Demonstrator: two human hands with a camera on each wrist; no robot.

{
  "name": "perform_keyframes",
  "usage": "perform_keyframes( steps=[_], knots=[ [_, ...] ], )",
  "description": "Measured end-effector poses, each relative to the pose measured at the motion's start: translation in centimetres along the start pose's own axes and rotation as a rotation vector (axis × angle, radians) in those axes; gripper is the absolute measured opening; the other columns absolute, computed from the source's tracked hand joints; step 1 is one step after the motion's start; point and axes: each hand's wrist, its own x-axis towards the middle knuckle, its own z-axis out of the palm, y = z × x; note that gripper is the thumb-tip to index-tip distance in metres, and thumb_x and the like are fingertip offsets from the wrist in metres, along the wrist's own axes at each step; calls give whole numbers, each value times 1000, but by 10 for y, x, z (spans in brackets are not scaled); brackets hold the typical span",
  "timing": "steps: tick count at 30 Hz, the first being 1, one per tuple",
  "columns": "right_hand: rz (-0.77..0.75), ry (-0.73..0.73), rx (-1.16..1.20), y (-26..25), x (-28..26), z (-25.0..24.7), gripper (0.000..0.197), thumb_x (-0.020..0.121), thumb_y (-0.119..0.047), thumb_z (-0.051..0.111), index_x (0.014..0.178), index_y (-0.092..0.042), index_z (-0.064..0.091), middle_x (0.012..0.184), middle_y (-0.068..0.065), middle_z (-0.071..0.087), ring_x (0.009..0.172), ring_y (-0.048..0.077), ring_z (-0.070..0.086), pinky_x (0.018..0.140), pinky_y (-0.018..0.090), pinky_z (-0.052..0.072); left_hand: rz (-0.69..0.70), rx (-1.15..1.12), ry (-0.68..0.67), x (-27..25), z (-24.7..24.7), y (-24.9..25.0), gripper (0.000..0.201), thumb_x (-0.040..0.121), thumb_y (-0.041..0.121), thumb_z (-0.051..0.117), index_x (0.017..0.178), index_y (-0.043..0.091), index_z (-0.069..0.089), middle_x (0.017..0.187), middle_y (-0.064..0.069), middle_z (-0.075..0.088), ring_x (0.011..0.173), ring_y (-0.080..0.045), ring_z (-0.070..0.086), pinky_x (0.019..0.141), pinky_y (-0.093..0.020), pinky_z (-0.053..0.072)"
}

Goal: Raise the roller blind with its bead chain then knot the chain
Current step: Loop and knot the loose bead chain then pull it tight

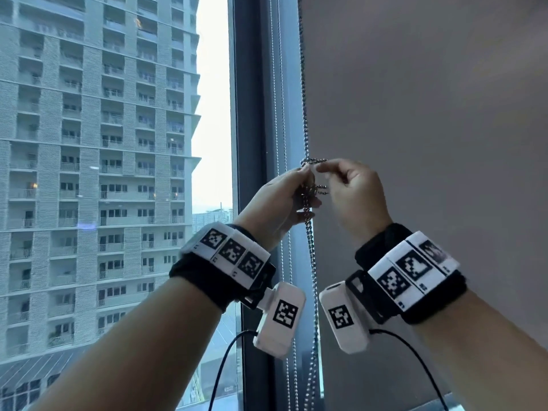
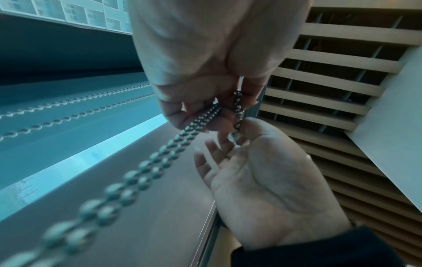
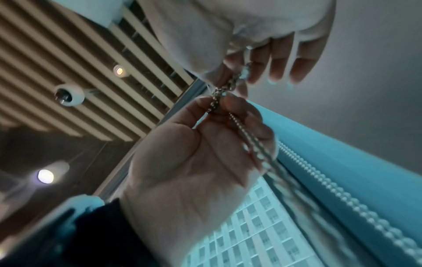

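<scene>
Window bay, high-rise outside.
Item 1: left hand [image 1: 284, 200], fingers curled round gathered loops of the bead chain [image 1: 308, 238], holding them.
Item 2: right hand [image 1: 350, 188], thumb and forefinger pinching a chain strand just right of the left hand.
Item 3: half-formed knot between both hands.
Risk: slick beads may slip from the pinch, so the loop undoes.
Behind chain: window frame [image 1: 252, 114], second chain, grey roller blind [image 1: 430, 99]; none obstructs.

tower block [image 1: 98, 161] outside | window frame [image 1: 252, 114] | slatted ceiling [image 3: 57, 59] (lamps lit)
</scene>
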Motion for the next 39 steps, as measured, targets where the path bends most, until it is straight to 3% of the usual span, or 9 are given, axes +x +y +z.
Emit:
perform_keyframes(
  steps=[4, 9, 17, 22, 26, 30, 32, 35, 39],
  knots=[
    [262, -243, 273, -17, 5, -3, 35, 91, -5, 44, 64, -17, 62, 41, -12, 58, 39, -1, 49, 45, 16, 40, -57, -68, -120, -4, 2, 2, 36, 98, 27, 30, 64, 19, 37, 66, 0, 43, 57, -12, 44, 56, -26, 30],
    [371, -493, 602, -20, 2, -5, 26, 92, -22, 46, 77, -11, 64, 49, -1, 54, 44, 15, 38, 38, 26, 31, -101, -80, -213, -10, -2, -2, 38, 99, 32, 25, 66, 18, 35, 69, -3, 50, 61, -15, 48, 55, -25, 38],
    [165, -323, 188, -18, -2, -7, 28, 95, -27, 49, 80, -6, 61, 63, 0, 57, 44, -3, 52, 47, 10, 44, -46, 59, -102, -10, -10, -11, 26, 98, 30, 40, 105, 10, 55, 85, 1, 58, 82, -14, 56, 67, -26, 41],
    [146, -287, 167, -16, -3, -9, 31, 94, -33, 49, 74, -11, 60, 61, -3, 59, 44, -6, 52, 48, 5, 41, 15, 118, -36, -12, -8, -10, 21, 96, 28, 46, 90, 15, 61, 81, 4, 62, 92, -16, 55, 77, -32, 41],
    [168, -202, 205, -9, -9, -10, 51, 92, -43, 50, 74, 5, 54, 63, 8, 46, 56, 18, 40, 50, 23, 37, 43, 108, 24, -10, -15, -13, 26, 95, 32, 47, 74, 22, 58, 83, 4, 61, 90, -14, 57, 83, -37, 39],
    [138, -120, 419, -8, -25, -16, 46, 87, -32, 60, 51, -17, 36, 52, 0, 26, 53, 21, 23, 48, 23, 26, 54, 108, 62, -8, -22, -17, 28, 95, 32, 45, 70, 22, 53, 76, 7, 60, 80, -8, 58, 80, -35, 39],
    [127, -95, 565, -8, -32, -18, 42, 81, -28, 64, 47, -13, 42, 55, 8, 37, 62, 24, 32, 60, 21, 36, 52, 128, 70, -7, -24, -19, 27, 96, 33, 44, 72, 22, 52, 79, 5, 58, 79, -7, 58, 81, -35, 39],
    [121, -158, 748, -10, -43, -25, 39, 84, -22, 57, 46, -19, 52, 46, -8, 49, 59, 20, 46, 78, 32, 45, 52, 140, 77, -6, -27, -21, 26, 96, 34, 42, 75, 22, 53, 82, 4, 58, 78, -7, 59, 82, -36, 39],
    [224, -304, 825, -7, -67, -35, 23, 87, -34, 56, 73, -16, 56, 40, -12, 34, 38, 8, 28, 48, 24, 41, 52, 139, 100, -4, -32, -24, 28, 96, 34, 42, 73, 25, 55, 79, 6, 60, 76, -7, 59, 82, -37, 38]
  ],
)
